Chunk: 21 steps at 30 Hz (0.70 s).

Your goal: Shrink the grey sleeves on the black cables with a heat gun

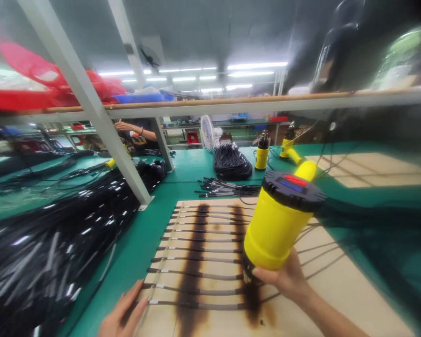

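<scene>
My right hand (286, 276) is wrapped round a yellow and black heat gun (277, 220), held over a wooden board (284, 323) with its black end cap up. Its lower end points down at the board; the nozzle tip is hidden. Across the board lies a row of several black cables with grey sleeves (217, 276), their ends at the left edge. Two dark scorched bands (192, 276) run beneath them. At the board's lower left edge, my left hand (124, 313) has thumb and fingers apart, fingertips by the nearest cable ends; whether they touch is unclear.
Big black cable bundles (77, 234) cover the left side of the green table (126, 252). Behind the board are a coiled cable bundle (231, 161) and two upright heat guns (262, 152). A metal post (91, 103) rises at left. Another person's arm (136, 130) shows beyond.
</scene>
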Each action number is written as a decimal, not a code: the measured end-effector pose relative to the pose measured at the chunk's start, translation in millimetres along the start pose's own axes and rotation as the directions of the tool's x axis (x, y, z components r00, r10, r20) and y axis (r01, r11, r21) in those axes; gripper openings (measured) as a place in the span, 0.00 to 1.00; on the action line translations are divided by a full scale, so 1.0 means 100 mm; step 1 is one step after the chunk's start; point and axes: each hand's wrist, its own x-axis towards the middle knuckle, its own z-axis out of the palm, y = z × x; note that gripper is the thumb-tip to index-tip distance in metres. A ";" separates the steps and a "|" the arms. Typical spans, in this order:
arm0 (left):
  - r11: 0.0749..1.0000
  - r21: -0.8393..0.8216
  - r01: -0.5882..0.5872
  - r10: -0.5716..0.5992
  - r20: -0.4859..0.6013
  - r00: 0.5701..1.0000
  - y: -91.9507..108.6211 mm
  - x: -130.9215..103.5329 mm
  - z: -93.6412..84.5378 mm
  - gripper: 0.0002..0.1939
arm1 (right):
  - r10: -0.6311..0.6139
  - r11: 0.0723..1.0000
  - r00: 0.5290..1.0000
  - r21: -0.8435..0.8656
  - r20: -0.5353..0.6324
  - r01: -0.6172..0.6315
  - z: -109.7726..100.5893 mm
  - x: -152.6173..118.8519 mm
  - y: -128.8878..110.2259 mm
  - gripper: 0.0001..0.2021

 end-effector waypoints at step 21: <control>1.000 -0.014 0.013 -0.013 0.013 1.000 0.07 0.00 -0.02 0.39 | -0.016 0.997 0.998 0.078 0.061 0.011 0.01 -0.09 0.05 0.19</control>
